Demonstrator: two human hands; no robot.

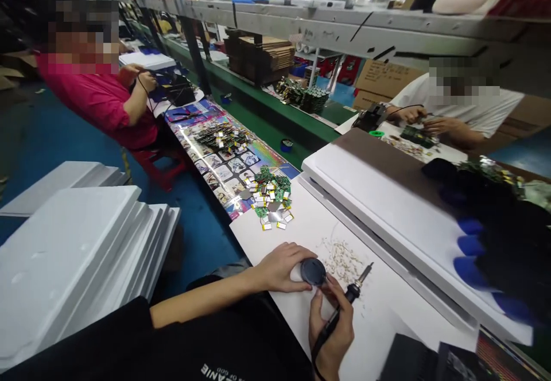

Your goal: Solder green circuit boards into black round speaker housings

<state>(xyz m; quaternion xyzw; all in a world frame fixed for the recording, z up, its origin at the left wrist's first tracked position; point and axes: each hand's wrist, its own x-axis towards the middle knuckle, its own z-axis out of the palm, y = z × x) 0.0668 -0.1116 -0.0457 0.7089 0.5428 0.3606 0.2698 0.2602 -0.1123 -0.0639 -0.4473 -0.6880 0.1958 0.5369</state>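
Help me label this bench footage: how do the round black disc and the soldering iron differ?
The round black disc is squat and circular; the soldering iron is long and slim. The disc looks all dark; the iron ends in a bare metal tip. The left hand holds the disc, the right hand the iron. Both are over a white board.

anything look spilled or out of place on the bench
Yes: loose pale scraps are scattered across the white board beside the soldering iron, and small circuit boards with batteries lie in a messy heap at its edge, looking spilled.
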